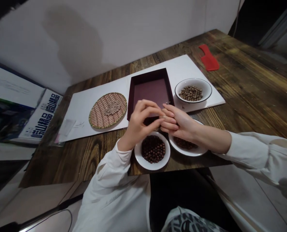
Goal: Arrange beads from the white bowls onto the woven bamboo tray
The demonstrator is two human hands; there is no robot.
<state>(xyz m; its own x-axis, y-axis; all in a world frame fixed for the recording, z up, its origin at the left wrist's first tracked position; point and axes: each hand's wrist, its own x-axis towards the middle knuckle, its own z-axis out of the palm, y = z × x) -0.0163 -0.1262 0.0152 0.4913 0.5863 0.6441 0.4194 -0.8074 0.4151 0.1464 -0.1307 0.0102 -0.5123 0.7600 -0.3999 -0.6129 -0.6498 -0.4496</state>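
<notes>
Closely, left hand [139, 124] and right hand [179, 124] meet over a maroon tray's near edge [128, 118].

We read blue Chinese characters [43, 125], apparently 崂山精品, repeated on a white cardboard carton [40, 112] beyond the wooden table's [230, 80] left edge; the smaller grey print stays too blurred for us
</notes>
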